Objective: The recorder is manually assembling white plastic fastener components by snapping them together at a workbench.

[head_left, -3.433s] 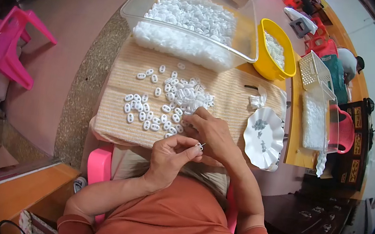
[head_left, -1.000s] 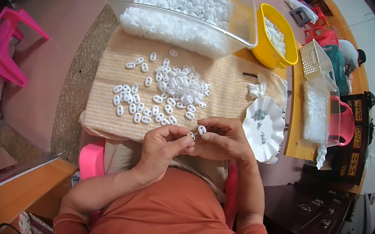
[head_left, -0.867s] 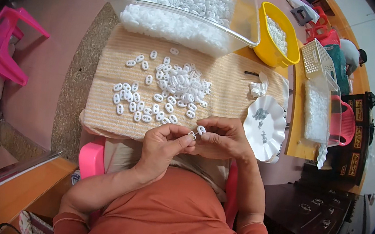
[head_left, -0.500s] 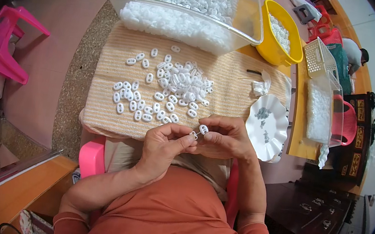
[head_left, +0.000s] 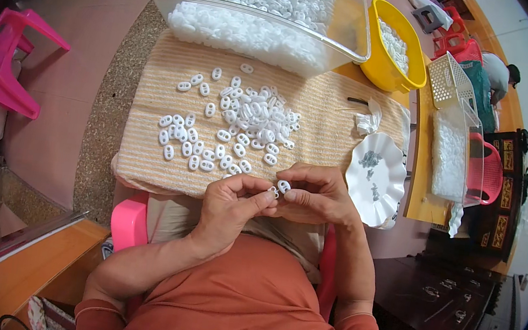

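Observation:
Close to the front edge of a striped cloth (head_left: pixel 321 129), both my hands meet over small plastic parts. Between the thumb and fingers of my right hand (head_left: pixel 319 197) is a white oval piece with two dark holes (head_left: pixel 284 186). My left hand (head_left: pixel 229 204) pinches a smaller whitish piece with ring-like openings (head_left: pixel 273 192), right beside the oval one. Whether the two parts touch is too small to tell. Beyond my hands lie a heap of translucent white pieces (head_left: pixel 260 113) and many loose oval pieces (head_left: pixel 181 134), some showing dark holes.
A clear tub (head_left: pixel 345 43) full of white pieces stands at the back, next to a yellow basin (head_left: pixel 373 66). On the right lies a wavy white plate (head_left: pixel 396 174) with small grey bits. A pink stool (head_left: pixel 10 61) is far left; a person (head_left: pixel 500 76) bends over at far right.
My right hand has tilted the oval piece and brought it slightly left and down, nearer the small piece in my left hand. The parts on the cloth stay as they were.

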